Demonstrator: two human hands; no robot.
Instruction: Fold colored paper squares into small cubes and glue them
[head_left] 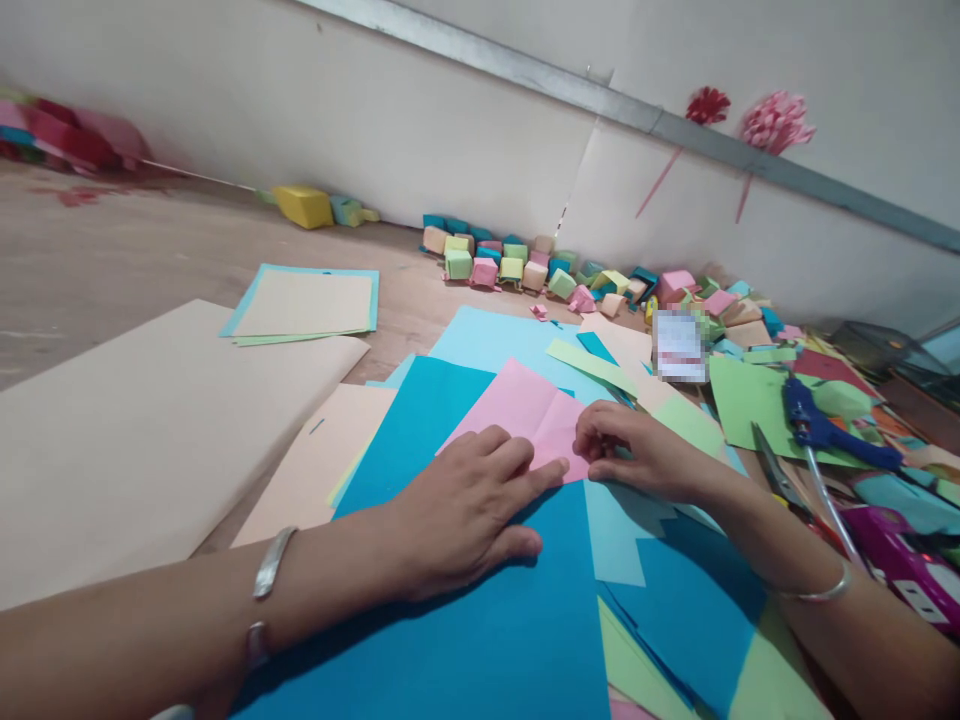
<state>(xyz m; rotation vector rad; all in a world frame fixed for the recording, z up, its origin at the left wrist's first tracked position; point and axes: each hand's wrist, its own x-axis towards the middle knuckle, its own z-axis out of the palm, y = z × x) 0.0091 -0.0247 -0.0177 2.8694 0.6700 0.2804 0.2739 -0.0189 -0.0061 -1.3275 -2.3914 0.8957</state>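
Note:
A pink sheet of paper [517, 400] with crease lines lies on a large blue sheet [480, 610]. My left hand [472, 510] rests over its lower left edge, fingers spread and the index finger pressing near the bottom corner. With fingertips bent together, my right hand [637, 450] pinches the pink paper's right edge. Part of the pink paper is hidden under my left hand. Light blue paper [502, 340] lies under and behind the blue sheet.
Scissors [780, 470], a blue glue gun [832, 425] and a purple power strip [892, 560] lie at right. Small folded paper boxes [510, 265] line the wall. A paper stack [307, 305] and a large beige sheet [150, 430] are at left.

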